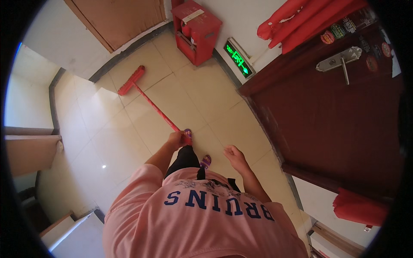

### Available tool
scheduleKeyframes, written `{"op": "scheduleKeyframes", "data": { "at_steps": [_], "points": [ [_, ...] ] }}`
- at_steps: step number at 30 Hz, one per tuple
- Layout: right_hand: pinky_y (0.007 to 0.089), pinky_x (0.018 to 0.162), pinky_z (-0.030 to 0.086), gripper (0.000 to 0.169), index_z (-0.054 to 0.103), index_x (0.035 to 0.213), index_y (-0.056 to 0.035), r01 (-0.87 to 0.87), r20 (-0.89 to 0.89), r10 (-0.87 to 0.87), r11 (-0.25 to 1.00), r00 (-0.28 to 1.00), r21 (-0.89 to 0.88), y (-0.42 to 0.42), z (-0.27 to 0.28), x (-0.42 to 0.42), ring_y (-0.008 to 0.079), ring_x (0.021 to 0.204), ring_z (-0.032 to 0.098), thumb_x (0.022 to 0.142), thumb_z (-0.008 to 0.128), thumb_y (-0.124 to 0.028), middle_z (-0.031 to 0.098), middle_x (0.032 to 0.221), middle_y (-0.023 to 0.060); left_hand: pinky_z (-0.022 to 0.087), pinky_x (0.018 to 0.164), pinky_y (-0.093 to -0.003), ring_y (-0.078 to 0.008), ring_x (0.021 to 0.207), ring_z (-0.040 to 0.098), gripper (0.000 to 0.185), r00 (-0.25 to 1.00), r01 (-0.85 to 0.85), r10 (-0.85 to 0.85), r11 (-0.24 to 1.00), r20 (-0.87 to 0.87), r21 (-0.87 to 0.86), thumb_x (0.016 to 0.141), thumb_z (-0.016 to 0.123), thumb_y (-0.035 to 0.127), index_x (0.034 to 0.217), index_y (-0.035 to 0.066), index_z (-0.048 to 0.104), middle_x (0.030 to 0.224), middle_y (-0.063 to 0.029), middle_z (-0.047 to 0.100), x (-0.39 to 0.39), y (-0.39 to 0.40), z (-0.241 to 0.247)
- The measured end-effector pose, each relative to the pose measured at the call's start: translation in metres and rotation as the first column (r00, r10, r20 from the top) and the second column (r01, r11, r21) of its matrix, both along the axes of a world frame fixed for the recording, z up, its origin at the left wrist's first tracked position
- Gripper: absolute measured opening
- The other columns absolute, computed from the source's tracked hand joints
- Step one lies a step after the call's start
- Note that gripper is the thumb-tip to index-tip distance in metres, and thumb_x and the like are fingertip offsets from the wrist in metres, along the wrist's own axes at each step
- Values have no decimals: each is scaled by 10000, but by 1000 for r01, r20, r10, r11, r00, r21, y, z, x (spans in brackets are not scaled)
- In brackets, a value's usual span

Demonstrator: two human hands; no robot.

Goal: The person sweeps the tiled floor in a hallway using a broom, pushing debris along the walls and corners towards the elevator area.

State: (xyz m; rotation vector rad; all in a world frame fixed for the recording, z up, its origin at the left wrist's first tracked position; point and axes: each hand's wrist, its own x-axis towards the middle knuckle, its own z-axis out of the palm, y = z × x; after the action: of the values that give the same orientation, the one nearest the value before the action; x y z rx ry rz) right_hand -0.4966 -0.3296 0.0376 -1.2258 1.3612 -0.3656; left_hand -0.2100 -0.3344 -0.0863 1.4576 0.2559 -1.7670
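Note:
My left hand (177, 140) is closed around the upper end of the red handle of a push broom (154, 105). The handle slants up and left across the floor to a red broom head (131, 80) with bristles, which lies on the pale tiles (167, 93). My right hand (235, 154) hangs at my right side, touching nothing, with its fingers slightly bent. Below my hands are my feet in purple sandals (206, 162).
A red metal box (200, 38) holding fire extinguishers stands against the wall, beside a lit green exit sign (238, 58). On the right is a dark red door (326, 122) with a metal handle. A brown door (124, 22) is at the top; another brown panel (32, 153) juts in at left.

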Motion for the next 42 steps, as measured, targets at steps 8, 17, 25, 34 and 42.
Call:
{"op": "scheduleKeyframes", "data": {
  "at_steps": [8,17,25,34,42],
  "points": [
    [330,848,418,535,426,1198,-46,-413,-295,338,878,894,-244,34,24,10,251,1012,508,754,639,-256,483,1150,139,480,633,-365,-268,708,592,201,895,170,-212,975,-393,-140,860,486,201,896,4,480,785,-126,565,-91,57,49],
    [333,804,443,511,421,1210,-63,-491,-425,375,846,824,-205,70,33,-19,277,956,559,754,602,-206,559,1055,166,360,477,-271,-162,551,457,245,705,393,-478,878,-524,-273,837,507,292,861,55,565,755,-66,573,-165,88,57],
    [321,745,457,380,520,1110,-58,-394,-474,257,893,842,-216,83,127,-58,277,861,596,758,588,-181,606,944,159,454,739,-329,-213,827,542,393,801,443,-488,873,-348,-204,808,518,425,885,42,557,945,-93,554,-178,93,137],
    [331,708,456,376,530,1081,-15,-417,-489,219,841,844,-344,104,211,-72,298,825,594,755,597,-191,607,914,169,455,707,-360,-228,757,551,333,912,203,-194,979,-361,-12,769,585,380,807,61,500,771,-85,566,-160,71,83],
    [371,671,445,306,564,1016,-38,-515,-481,279,713,831,-476,94,236,-38,306,745,571,769,581,-218,598,806,144,439,500,-302,-198,608,529,150,986,47,-79,976,-145,-212,807,540,194,781,65,467,676,-60,514,-141,62,68]
  ]
}}
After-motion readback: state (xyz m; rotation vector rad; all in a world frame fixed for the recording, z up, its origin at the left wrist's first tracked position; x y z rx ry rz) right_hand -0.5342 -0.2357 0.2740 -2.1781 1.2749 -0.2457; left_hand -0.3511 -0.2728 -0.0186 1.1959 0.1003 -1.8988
